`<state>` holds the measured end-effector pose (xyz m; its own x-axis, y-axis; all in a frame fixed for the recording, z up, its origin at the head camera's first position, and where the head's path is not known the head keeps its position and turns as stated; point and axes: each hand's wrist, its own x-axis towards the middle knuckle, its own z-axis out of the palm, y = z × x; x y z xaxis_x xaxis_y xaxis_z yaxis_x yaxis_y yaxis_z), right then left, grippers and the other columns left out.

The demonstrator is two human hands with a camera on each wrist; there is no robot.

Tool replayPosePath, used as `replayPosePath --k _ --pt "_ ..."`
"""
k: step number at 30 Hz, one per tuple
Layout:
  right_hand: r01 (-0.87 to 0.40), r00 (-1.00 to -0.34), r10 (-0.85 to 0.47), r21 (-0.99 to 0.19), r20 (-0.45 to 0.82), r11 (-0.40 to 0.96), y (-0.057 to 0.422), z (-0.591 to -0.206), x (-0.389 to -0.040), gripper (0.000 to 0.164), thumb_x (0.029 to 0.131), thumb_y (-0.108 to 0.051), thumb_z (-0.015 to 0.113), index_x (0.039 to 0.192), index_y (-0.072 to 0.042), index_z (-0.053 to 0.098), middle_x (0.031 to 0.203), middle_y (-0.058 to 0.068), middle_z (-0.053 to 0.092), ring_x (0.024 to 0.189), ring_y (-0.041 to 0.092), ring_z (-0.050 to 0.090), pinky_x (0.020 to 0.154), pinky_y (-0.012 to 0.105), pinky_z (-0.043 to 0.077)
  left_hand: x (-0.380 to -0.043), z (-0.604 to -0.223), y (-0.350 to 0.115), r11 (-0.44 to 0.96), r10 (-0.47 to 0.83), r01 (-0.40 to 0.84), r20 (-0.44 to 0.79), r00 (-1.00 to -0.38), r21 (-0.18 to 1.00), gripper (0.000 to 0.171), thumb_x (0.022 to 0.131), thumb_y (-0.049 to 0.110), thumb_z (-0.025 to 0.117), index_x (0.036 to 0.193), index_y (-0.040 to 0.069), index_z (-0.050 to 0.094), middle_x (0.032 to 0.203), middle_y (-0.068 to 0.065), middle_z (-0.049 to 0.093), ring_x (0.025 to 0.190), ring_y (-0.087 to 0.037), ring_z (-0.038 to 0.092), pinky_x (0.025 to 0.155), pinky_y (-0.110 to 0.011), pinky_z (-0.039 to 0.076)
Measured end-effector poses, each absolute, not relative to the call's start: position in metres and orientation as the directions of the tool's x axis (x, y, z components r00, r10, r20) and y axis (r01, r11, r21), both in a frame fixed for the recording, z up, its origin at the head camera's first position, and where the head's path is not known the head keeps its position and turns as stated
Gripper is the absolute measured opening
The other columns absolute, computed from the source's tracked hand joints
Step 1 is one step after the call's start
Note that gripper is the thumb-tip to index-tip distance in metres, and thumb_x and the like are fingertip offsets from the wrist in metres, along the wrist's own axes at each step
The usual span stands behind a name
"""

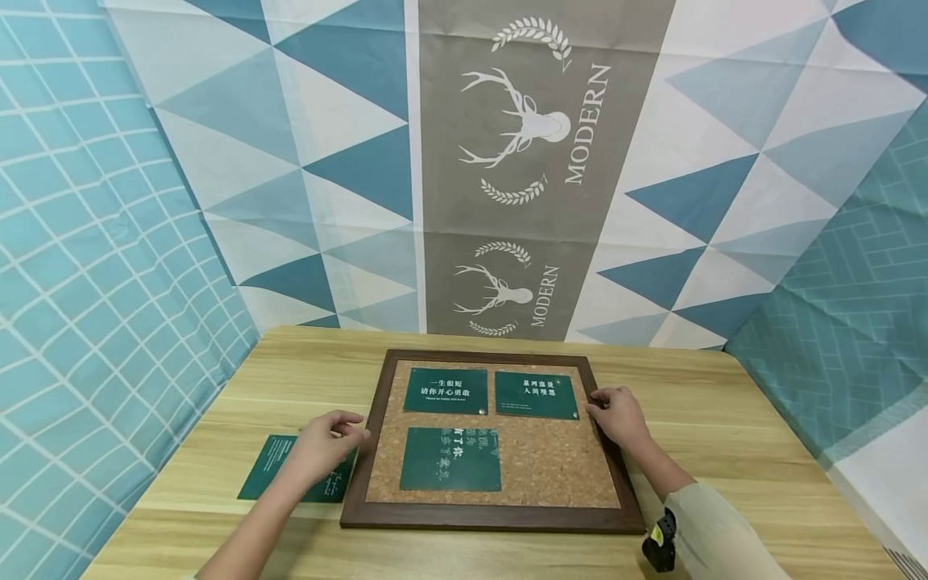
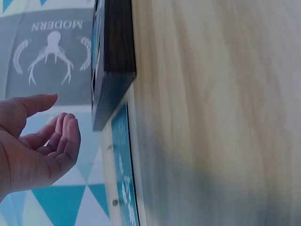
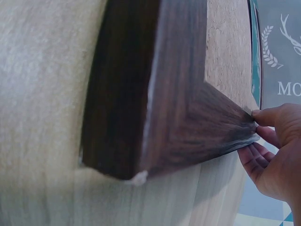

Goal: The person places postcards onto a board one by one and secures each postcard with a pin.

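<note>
Nearest you, your pale right sleeve is reaching in from the lower right, with a black device bearing a yellow patch sitting at its cuff. In front of you, a corkboard in a dark brown wooden frame is lying on the wood-grain table. Just beside its left side, a loose green card with white writing is lying on the table, partly hidden under your left forearm. On the cork, a lower green card is resting in the near left part, while the near right part is showing plain cork.

Your left hand is hovering by the frame's left side, fingers loosely bent and holding nothing; the left wrist view is showing it apart from the wood. Your right hand is gripping the frame's right side between thumb and fingers.

Farther up the board, an upper left card and an upper right card are lying side by side, slightly apart, each showing a small shiny dot at its lower right corner. Beyond the table, a patterned backdrop is hanging, with white deer heads and "MODERN" on its grey band.
</note>
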<state>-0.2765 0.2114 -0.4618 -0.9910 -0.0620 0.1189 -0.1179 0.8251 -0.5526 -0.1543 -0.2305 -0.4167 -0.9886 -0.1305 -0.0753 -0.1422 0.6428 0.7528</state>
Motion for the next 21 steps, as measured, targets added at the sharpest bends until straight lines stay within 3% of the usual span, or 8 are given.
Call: replayPosePath --k 8,21 --pt "-0.115 -0.991 -0.062 -0.544 0.115 0.831 0.211 -0.461 -0.276 0.031 0.088 -0.012 0.064 0.11 0.009 0.063 0.104 0.024 0.055 0.086 0.028 0.055 0.069 0.041 0.049 -0.152 -0.414 -0.257 0.677 -0.17 -0.145 -0.038 -0.985 0.721 0.042 0.091 0.028 0.06 0.12 -0.002 0.058 0.101 -0.014 0.063 0.095 -0.029 0.06 0.069 -0.034 0.05" --pt "-0.124 -0.99 -0.069 -0.545 0.121 0.829 0.211 -0.461 -0.275 0.031 0.087 -0.011 0.063 0.11 0.009 0.063 0.103 0.024 0.055 0.087 0.03 0.055 0.068 0.041 0.05 -0.158 -0.421 -0.278 0.71 -0.21 -0.132 0.029 -0.977 0.692 0.04 0.089 0.022 0.061 0.116 -0.008 0.059 0.094 -0.017 0.064 0.088 -0.029 0.061 0.062 -0.027 0.046"
